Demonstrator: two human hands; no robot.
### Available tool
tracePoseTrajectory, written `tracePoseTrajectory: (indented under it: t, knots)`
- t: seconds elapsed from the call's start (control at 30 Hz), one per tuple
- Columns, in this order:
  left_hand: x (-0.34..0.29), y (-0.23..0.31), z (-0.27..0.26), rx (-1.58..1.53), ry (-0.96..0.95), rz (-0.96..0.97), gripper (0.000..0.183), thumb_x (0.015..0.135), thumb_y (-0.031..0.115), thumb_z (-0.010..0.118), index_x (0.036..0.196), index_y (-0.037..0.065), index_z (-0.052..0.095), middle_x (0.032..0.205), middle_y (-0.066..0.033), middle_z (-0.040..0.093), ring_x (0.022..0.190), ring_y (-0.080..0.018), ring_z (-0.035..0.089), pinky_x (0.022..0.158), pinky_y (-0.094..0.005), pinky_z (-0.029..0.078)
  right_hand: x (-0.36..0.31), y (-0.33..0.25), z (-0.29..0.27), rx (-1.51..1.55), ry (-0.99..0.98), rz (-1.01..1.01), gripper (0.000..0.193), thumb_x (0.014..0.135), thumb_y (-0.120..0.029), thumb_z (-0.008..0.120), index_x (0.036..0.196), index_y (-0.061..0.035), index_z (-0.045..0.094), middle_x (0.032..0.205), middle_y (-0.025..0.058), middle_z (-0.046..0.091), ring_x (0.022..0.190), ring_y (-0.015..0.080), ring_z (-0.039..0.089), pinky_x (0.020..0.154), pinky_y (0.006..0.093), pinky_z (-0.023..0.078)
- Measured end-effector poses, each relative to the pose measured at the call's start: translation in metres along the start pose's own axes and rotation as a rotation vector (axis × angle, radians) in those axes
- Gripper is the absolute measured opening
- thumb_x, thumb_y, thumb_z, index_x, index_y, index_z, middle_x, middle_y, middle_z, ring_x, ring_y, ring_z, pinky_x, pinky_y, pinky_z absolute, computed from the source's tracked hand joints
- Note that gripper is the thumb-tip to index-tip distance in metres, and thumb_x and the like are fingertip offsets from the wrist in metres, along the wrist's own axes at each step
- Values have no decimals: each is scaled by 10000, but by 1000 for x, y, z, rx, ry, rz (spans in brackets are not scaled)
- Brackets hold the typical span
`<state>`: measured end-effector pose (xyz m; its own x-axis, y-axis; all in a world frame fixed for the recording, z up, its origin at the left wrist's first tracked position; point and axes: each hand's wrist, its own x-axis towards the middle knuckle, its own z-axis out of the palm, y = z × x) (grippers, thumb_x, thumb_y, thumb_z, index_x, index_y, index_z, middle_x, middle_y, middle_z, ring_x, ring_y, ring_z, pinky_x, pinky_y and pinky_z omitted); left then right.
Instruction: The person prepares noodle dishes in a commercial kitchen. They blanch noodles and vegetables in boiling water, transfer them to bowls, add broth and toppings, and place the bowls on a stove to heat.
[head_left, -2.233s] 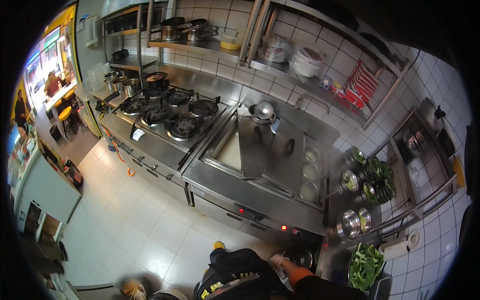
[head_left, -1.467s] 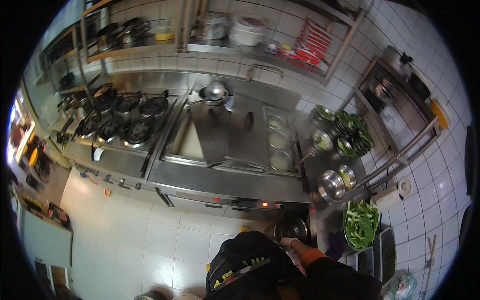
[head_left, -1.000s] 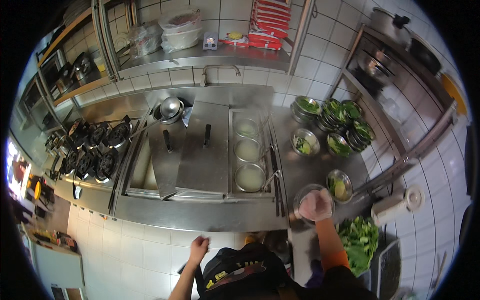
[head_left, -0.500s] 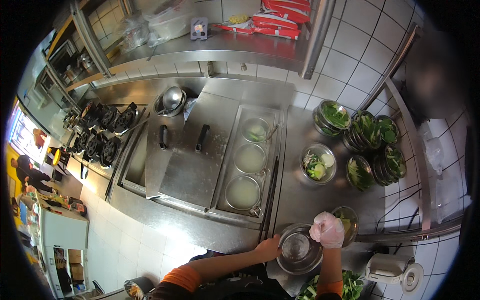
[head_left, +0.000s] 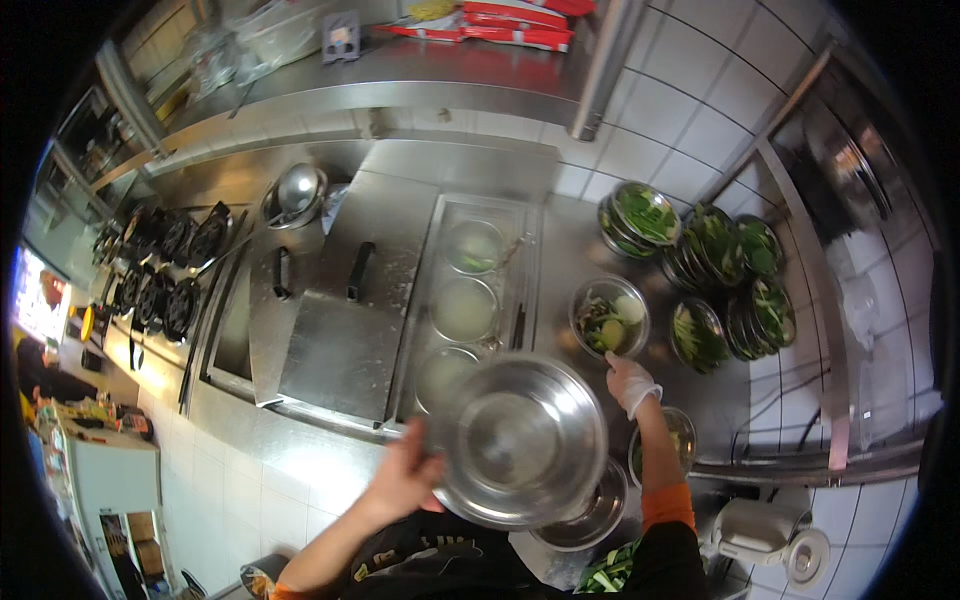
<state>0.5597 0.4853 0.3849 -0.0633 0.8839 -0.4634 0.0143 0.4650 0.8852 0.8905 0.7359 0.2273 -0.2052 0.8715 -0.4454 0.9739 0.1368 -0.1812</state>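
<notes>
A large steel bowl [head_left: 520, 440] is gripped at its left rim by the bare left hand [head_left: 408, 478], low centre. The gloved right hand [head_left: 632, 383] is stretched up-right, fingertips touching a bowl of greens [head_left: 608, 318]; no closed grip is seen.

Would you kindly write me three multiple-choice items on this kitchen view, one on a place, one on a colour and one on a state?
1. Where is the right hand?
A. At the rim of the bowl of mixed vegetables
B. On the gas burners
C. On the upper shelf

2. What colour is the glove on the right hand?
A. Black
B. White
C. Blue

3. What is the state of the large steel bowl in the left hand?
A. Heaped with greens
B. Full of soup
C. Empty

Answers:
1. A, since the gloved fingers reach the near edge of that bowl on the counter.
2. B, since the glove shows pale white above an orange sleeve.
3. C, since its bare shiny inside shows, with nothing lying in it.
</notes>
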Motion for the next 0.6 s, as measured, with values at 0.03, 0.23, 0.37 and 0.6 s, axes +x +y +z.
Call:
tracePoseTrajectory:
  t: [0.03, 0.23, 0.37, 0.6]
  knots:
    - [-8, 2, -22, -126, 152, 8, 463, 830, 10, 433, 1259, -79, 283, 804, -151, 580, 512, -169, 583, 432, -284, 502, 1, -5, -1, -89, -21, -9, 280, 854, -243, 433, 976, -59, 605, 922, 157, 626, 890, 310, 588, 807, 375, 452]
    - [-52, -39, -116, -520, 785, 217, 366, 785, 17, 430, 1147, -37, 415, 766, -91, 538, 435, -114, 486, 325, -201, 370, -26, -39, -44, -235, -363, -124, 249, 788, -172, 453, 876, -73, 663, 940, 149, 628, 864, 279, 598, 770, 366, 466]
    - [-78, -105, -159, -982, 1057, 27, 67, 811, 70, 427, 773, 23, 455, 641, -43, 475, 422, -87, 378, 365, -205, 312, -21, -32, -47, -239, -347, -452, 215, 757, -77, 463, 755, -71, 678, 771, 123, 652, 593, 203, 612, 563, 303, 501]
    - [-137, -168, -174, -1203, 1164, 147, 146, 829, 78, 438, 687, 46, 441, 617, -25, 459, 480, -70, 400, 397, -160, 341, -13, -1, 3, -901, -493, -498, 212, 784, -119, 473, 760, -1, 648, 896, 174, 647, 779, 288, 643, 698, 383, 507]
